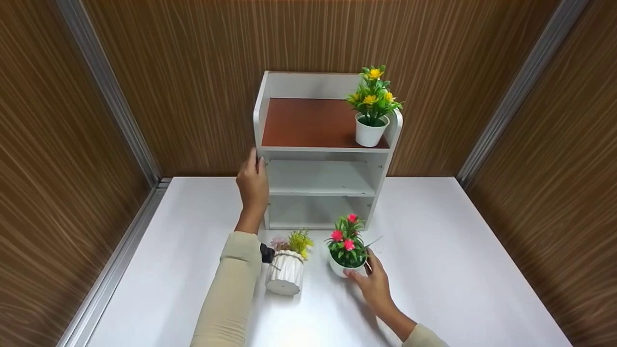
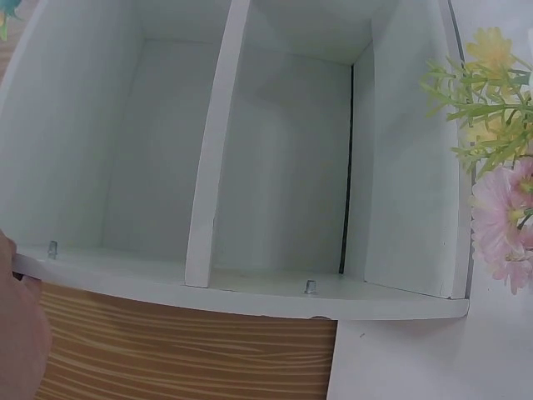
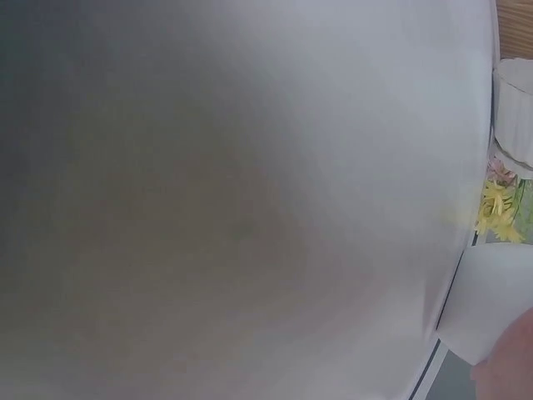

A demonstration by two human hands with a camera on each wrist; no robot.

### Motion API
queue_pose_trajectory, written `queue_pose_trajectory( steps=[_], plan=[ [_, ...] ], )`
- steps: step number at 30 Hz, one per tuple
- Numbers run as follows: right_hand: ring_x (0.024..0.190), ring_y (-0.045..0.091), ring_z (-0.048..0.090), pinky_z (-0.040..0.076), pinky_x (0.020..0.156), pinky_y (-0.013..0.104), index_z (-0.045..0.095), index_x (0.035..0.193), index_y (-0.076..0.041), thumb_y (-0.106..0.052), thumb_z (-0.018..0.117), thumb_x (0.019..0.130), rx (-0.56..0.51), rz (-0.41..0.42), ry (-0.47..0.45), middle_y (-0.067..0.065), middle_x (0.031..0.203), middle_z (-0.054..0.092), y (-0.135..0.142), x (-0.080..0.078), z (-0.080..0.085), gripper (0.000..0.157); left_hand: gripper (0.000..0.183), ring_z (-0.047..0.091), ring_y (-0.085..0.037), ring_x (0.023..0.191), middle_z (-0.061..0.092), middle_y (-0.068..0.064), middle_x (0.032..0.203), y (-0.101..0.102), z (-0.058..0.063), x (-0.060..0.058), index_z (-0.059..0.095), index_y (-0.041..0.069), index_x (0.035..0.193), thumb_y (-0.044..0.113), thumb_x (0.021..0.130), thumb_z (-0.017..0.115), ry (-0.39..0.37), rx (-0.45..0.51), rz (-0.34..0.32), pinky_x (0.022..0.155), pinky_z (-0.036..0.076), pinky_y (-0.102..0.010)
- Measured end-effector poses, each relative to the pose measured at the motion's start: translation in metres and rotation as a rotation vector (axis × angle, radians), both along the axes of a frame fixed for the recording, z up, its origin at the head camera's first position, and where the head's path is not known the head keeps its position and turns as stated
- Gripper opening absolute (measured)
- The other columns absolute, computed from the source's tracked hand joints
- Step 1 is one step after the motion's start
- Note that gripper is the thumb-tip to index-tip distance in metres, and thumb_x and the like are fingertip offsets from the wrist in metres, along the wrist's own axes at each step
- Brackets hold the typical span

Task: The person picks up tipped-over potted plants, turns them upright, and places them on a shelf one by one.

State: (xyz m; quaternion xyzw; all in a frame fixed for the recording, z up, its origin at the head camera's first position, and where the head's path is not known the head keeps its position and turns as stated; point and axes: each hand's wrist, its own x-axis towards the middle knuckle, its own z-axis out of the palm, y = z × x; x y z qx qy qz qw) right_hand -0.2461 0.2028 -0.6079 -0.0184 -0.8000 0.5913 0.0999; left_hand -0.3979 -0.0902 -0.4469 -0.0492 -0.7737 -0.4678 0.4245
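A small white shelf unit point(image 1: 322, 150) with a brown top stands against the back wall. My left hand point(image 1: 253, 185) grips the front edge of its left side panel, just below the top board; in the left wrist view part of that hand point(image 2: 21, 342) shows at the panel's edge. Low in front of the unit, my right hand point(image 1: 376, 284) holds a white pot point(image 1: 339, 269) of pink artificial flowers point(image 1: 348, 241), thumb at the near side. The other fingers are partly hidden behind the pot. In the right wrist view the pot point(image 3: 483, 287) appears beside my thumb point(image 3: 510, 362).
A ribbed white vase point(image 1: 285, 274) with yellow and pink flowers tilts beside my left sleeve, its base facing me. On the unit's top right stands a white pot point(image 1: 370, 134) with yellow flowers. Wood-grain walls point(image 1: 202, 96) enclose the white table point(image 1: 458, 270).
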Motion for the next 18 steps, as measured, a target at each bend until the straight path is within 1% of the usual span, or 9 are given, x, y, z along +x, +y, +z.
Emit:
queue_pose_trajectory(
  steps=[6, 13, 18],
  plan=[
    [0.143, 0.045, 0.038, 0.039, 0.113, 0.046, 0.032, 0.152, 0.009, -0.015, 0.087, 0.079, -0.004, -0.022, 0.020, 0.029, 0.153, 0.037, -0.0018, 0.0004, 0.0001, 0.094, 0.039, 0.067, -0.030, 0.109, 0.068, -0.021, 0.121, 0.0002, -0.0002, 0.0003, 0.055, -0.002, 0.141, 0.012, 0.105, 0.055, -0.003, 0.003, -0.006, 0.092, 0.058, -0.038],
    [0.144, 0.041, 0.038, 0.040, 0.113, 0.042, 0.036, 0.152, 0.005, -0.016, 0.088, 0.079, -0.017, -0.038, 0.000, 0.024, 0.155, 0.038, -0.0020, 0.0010, 0.0021, 0.092, 0.039, 0.068, -0.031, 0.109, 0.068, -0.022, 0.120, -0.0004, -0.0004, 0.0009, 0.055, -0.003, 0.141, 0.012, 0.105, 0.055, -0.001, 0.000, -0.002, 0.092, 0.058, -0.038],
    [0.144, 0.041, 0.040, 0.041, 0.112, 0.041, 0.038, 0.151, 0.006, -0.014, 0.088, 0.079, -0.032, -0.040, 0.028, 0.025, 0.154, 0.040, -0.0012, 0.0019, 0.0033, 0.089, 0.039, 0.067, -0.030, 0.110, 0.068, -0.021, 0.122, -0.0007, -0.0006, 0.0009, 0.055, -0.002, 0.141, 0.013, 0.105, 0.055, -0.011, -0.001, -0.002, 0.093, 0.058, -0.037]
  ],
)
